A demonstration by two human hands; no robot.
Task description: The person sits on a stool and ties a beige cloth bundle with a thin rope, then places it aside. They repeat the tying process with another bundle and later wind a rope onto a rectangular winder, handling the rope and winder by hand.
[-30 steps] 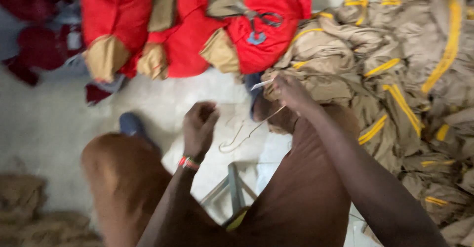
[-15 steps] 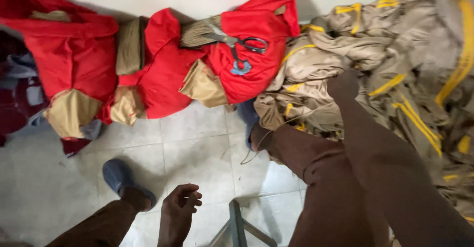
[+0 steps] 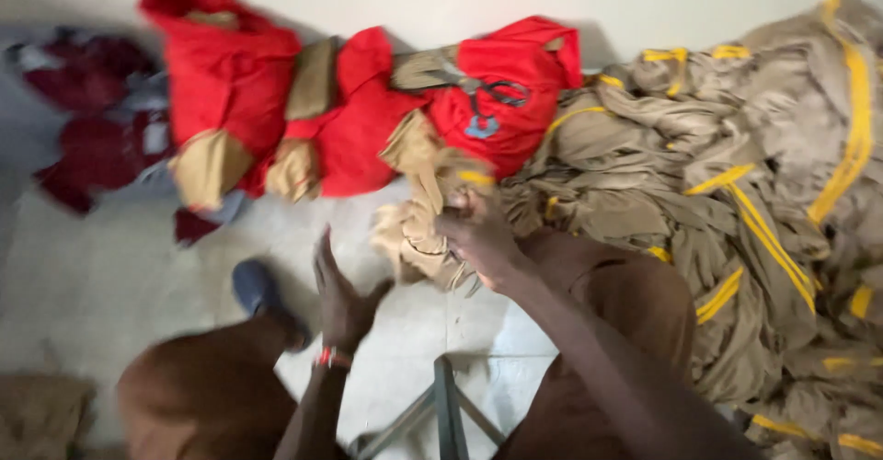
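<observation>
— Right hand [image 3: 478,239] is up near the middle, fingers pinched on a bunched khaki garment [image 3: 425,225]. That cloth hangs off the front edge of the big pile, at about twelve o'clock from the knees, drooping toward the floor tiles [image 3: 110,276].

— And the left hand [image 3: 342,299]?

— Open, fingers spread, palm turned toward the cloth, holding nothing. It sits just beside the garment at its eight o'clock, not touching as far as I can tell. Red band on the wrist [image 3: 333,359].

— What's crowding it?

— Plenty. At two to four o'clock a heap of khaki clothes with yellow stripes [image 3: 736,202] fills the right side. At eleven to twelve, red and tan garments [image 3: 359,138] are piled against the wall [image 3: 414,0], with what looks like scissors [image 3: 483,101] resting on the red bundle. At ten o'clock, dark maroon clothes [image 3: 92,147], badly blurred.

— Anything lower down?

— A blue shoe [image 3: 258,290] on the tiles just left of the open hand, the person's brown trousers [image 3: 202,396] at both lower corners, and a grey metal frame [image 3: 446,414] between the knees, cut off by the bottom edge.

— Hard to read?

— The whole view is smeared by motion. The right fingers are half buried in cloth, so where one garment ends and the pile begins I can't tell.
</observation>
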